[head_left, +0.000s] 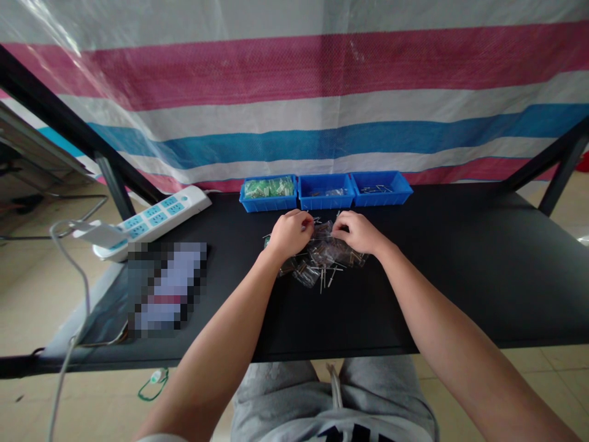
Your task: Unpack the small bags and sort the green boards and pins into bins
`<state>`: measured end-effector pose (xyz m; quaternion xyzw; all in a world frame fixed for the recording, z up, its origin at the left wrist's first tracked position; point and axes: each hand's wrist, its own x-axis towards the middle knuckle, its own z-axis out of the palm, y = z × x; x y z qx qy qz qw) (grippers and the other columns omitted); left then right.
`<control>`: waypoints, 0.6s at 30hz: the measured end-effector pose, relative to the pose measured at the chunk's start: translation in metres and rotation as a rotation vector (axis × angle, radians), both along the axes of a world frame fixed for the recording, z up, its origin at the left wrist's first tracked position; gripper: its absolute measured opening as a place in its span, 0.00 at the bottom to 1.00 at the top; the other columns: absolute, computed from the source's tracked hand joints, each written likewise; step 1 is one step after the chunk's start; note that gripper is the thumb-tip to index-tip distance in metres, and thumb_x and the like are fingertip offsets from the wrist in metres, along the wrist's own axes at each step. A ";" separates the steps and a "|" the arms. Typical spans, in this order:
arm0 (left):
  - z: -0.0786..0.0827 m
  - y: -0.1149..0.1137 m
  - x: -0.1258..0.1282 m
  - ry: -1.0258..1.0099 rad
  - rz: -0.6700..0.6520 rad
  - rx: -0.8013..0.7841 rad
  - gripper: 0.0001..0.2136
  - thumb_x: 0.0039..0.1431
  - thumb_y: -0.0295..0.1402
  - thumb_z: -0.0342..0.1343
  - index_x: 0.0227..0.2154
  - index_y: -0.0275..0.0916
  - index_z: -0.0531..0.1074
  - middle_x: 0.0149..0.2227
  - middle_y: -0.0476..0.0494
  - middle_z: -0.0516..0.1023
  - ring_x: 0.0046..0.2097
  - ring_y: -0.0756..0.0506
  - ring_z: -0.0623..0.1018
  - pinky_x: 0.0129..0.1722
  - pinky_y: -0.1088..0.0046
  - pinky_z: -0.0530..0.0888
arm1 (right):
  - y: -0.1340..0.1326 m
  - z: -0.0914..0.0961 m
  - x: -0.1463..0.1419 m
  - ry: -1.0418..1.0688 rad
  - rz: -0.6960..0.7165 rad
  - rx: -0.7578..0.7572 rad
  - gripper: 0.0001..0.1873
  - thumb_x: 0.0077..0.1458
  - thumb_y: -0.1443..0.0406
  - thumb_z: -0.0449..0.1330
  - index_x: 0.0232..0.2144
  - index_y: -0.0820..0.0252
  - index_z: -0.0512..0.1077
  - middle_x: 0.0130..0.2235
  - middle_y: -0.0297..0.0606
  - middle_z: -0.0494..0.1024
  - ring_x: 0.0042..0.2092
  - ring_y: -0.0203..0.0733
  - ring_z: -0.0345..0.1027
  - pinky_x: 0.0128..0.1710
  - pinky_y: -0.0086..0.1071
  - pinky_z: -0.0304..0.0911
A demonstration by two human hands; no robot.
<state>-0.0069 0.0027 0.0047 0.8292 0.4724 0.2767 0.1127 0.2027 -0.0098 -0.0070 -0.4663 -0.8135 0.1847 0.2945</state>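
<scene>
A heap of small clear plastic bags [331, 252] lies on the black table, with brownish slim parts inside. Loose silver pins that look like blind rivets [330, 276] are scattered among and in front of the bags. My left hand [291, 234] is over the left side of the heap, its fingers curled together. Over the right side is my right hand [359, 232], thumb and fingers closed in a pinch close to the bags. Whatever either hand grips is too small or hidden to name.
Behind the heap stand three blue bins: the left bin [270, 206] with green packets, the middle bin [326, 201] with small clear bags, the right bin [381, 197] with silver pins. A power strip [156, 216] and a blurred-out phone-like object [172, 288] lie left.
</scene>
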 end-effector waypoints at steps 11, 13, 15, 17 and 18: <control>0.012 -0.010 0.005 -0.111 -0.097 -0.096 0.21 0.66 0.40 0.44 0.20 0.37 0.70 0.23 0.46 0.74 0.28 0.49 0.72 0.31 0.73 0.65 | -0.008 0.009 -0.010 0.232 -0.043 -0.011 0.08 0.56 0.65 0.58 0.25 0.59 0.71 0.31 0.37 0.73 0.33 0.39 0.66 0.34 0.32 0.59; 0.011 -0.009 0.005 -0.136 -0.102 -0.092 0.20 0.65 0.39 0.44 0.20 0.37 0.70 0.23 0.46 0.73 0.27 0.49 0.71 0.31 0.73 0.65 | -0.009 0.010 -0.011 0.241 -0.057 0.012 0.08 0.56 0.64 0.58 0.25 0.59 0.71 0.31 0.38 0.74 0.34 0.40 0.67 0.35 0.33 0.59; 0.011 -0.008 0.005 -0.156 -0.098 -0.077 0.19 0.65 0.38 0.45 0.21 0.37 0.69 0.23 0.46 0.73 0.27 0.50 0.71 0.31 0.74 0.66 | -0.009 0.011 -0.012 0.246 -0.071 0.027 0.08 0.56 0.63 0.58 0.26 0.59 0.72 0.31 0.38 0.75 0.34 0.40 0.67 0.35 0.33 0.60; 0.010 -0.008 0.005 -0.177 -0.089 -0.064 0.17 0.64 0.37 0.45 0.22 0.37 0.69 0.24 0.47 0.72 0.28 0.50 0.71 0.32 0.74 0.66 | -0.009 0.011 -0.012 0.259 -0.097 0.029 0.09 0.56 0.62 0.59 0.27 0.59 0.73 0.31 0.38 0.76 0.34 0.40 0.68 0.34 0.32 0.60; 0.010 -0.007 0.005 -0.190 -0.084 -0.060 0.16 0.64 0.37 0.45 0.22 0.37 0.69 0.24 0.47 0.72 0.28 0.50 0.71 0.32 0.74 0.66 | -0.010 0.011 -0.011 0.272 -0.115 0.023 0.09 0.56 0.61 0.59 0.28 0.59 0.73 0.31 0.38 0.76 0.34 0.40 0.68 0.33 0.32 0.60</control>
